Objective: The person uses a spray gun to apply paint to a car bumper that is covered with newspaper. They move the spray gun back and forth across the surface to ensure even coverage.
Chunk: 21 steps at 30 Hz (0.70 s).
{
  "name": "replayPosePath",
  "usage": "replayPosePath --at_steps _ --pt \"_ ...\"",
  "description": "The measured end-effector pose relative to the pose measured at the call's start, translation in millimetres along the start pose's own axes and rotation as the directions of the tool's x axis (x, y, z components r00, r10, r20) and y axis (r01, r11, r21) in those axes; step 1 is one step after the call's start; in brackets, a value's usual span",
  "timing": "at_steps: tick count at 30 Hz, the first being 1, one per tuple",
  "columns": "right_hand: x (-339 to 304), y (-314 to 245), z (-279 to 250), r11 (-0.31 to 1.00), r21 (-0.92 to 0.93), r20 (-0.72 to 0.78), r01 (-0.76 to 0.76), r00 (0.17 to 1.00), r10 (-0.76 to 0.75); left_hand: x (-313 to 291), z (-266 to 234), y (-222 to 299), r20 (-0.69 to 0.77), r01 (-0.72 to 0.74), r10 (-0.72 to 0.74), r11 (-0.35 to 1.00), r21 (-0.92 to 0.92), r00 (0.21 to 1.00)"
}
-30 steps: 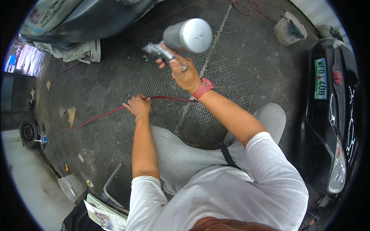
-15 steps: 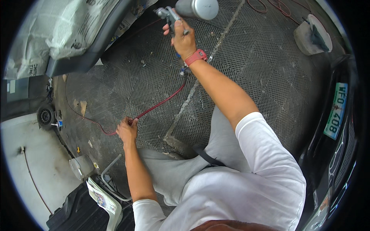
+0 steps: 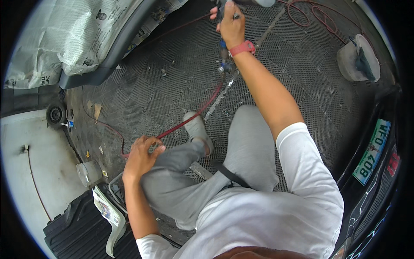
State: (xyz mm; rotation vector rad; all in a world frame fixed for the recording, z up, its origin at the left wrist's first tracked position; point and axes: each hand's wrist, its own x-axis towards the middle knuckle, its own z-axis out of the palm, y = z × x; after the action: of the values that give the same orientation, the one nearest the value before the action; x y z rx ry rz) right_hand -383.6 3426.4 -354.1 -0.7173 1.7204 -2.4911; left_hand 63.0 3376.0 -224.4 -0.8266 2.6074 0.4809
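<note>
At the top of the view my right hand (image 3: 233, 26), with a red watch (image 3: 242, 48) on the wrist, is wrapped round a spray gun (image 3: 221, 9). The gun's silver cup (image 3: 264, 2) is partly cut off by the upper edge. From the fitting below the grip, a red air hose (image 3: 207, 102) curves down toward my left hand (image 3: 141, 156). That hand's thumb stands apart from its curved fingers. The hose passes behind the fingers and comes out on the far side; whether they touch it is unclear.
Upper left, a vehicle part (image 3: 97, 71) is masked with newspaper and plastic. A black car's front (image 3: 366, 172) borders the right. A bucket with a dark cloth (image 3: 351, 64) stands upper right, near coiled hose (image 3: 297, 13). Lower left are a clear container (image 3: 88, 173) and newspaper (image 3: 110, 216) on black ribbed material (image 3: 69, 228).
My right hand has moved up and right with the spray gun. My left hand has loosened from the hose and come nearer my body. My foot now shows beneath the hose.
</note>
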Motion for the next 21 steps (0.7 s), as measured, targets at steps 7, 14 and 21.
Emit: replayPosePath --at_steps 7,14,21 --pt "-105.6 -16.3 36.6 0.997 0.075 0.336 -0.016 0.942 -0.010 73.8 -3.1 -20.7 0.146 0.255 -0.247 0.966 -0.039 0.958" --pt "-173.5 -47.5 66.0 0.993 0.099 0.535 -0.056 0.845 -0.006 77.5 -1.6 -30.3 0.239 0.309 -0.314 0.949 0.060 0.919" --pt "-160.4 -72.0 72.3 0.935 0.211 0.663 -0.285 0.745 0.078 77.7 4.0 -30.0 0.323 0.278 -0.288 0.957 0.075 0.902"
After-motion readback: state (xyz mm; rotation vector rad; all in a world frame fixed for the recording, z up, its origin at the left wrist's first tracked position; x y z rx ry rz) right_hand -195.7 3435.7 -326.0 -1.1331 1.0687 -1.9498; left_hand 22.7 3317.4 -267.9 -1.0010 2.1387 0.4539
